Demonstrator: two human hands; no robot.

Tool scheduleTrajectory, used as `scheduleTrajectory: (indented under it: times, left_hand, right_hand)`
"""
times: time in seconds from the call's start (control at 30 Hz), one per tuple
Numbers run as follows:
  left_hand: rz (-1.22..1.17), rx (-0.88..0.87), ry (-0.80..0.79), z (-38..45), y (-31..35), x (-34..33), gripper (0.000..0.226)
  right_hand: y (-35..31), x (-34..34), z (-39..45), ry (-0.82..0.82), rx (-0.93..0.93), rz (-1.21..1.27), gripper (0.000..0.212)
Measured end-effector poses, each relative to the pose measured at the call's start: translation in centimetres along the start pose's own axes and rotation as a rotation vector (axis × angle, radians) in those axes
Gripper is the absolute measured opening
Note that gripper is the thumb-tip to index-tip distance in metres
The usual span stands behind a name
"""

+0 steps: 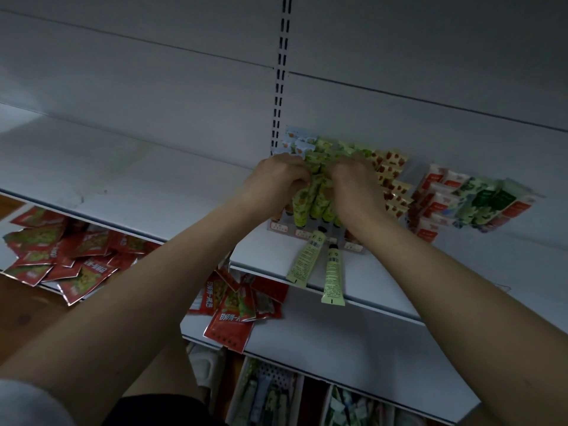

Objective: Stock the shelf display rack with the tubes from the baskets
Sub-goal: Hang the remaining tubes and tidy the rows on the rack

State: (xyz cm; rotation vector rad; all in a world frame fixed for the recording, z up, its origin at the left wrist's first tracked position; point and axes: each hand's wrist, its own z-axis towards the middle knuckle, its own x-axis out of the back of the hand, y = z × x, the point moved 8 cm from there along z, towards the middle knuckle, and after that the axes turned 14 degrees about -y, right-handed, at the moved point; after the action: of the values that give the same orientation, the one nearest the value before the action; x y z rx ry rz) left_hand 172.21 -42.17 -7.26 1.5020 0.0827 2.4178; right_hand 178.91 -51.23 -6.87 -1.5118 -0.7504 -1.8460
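Observation:
A display rack [307, 232] stands on the white shelf [184, 186], filled with rows of tubes: pale blue at the back left, green [302, 207] in the middle, strawberry-printed [392, 179] on the right. Both my hands reach into the green row. My left hand [278, 176] and my right hand [353, 182] curl their fingers around green tubes standing in the rack. Two more light green tubes [333, 275] lie flat on the shelf in front of the rack, reaching its front edge.
A second rack of red, white and green tubes [470, 201] stands to the right. Red snack packets [61, 256] are scattered on the lower shelf. Baskets with tubes [270, 395] sit below, at the bottom of the view. A slotted upright [282, 66] runs up the back panel.

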Motion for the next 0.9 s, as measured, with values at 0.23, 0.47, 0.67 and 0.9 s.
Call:
scheduleTrajectory:
  times: [0.23,0.47,0.67,0.9]
  left_hand:
    - [0.026,0.001,-0.018,0.1,0.5,0.1,0.013]
    - [0.008,0.051,0.025,-0.4,1.4,0.1,0.012]
    - [-0.009,0.077,0.066,-1.2,1.6,0.1,0.023]
    - [0.000,0.091,0.175,-1.5,1.8,-0.1,0.014]
  right_hand:
    - [1.0,-0.7,0.6,-0.020,-0.099,-0.018,0.013]
    - [0.5,-0.8,-1.3,0.067,-0.035,-0.005,0.022]
    - [1.3,1.5,-2.3,0.211,0.028,0.244,0.026]
    - [0.4,2.8,-3.6,0.289,0.101,0.427,0.009]
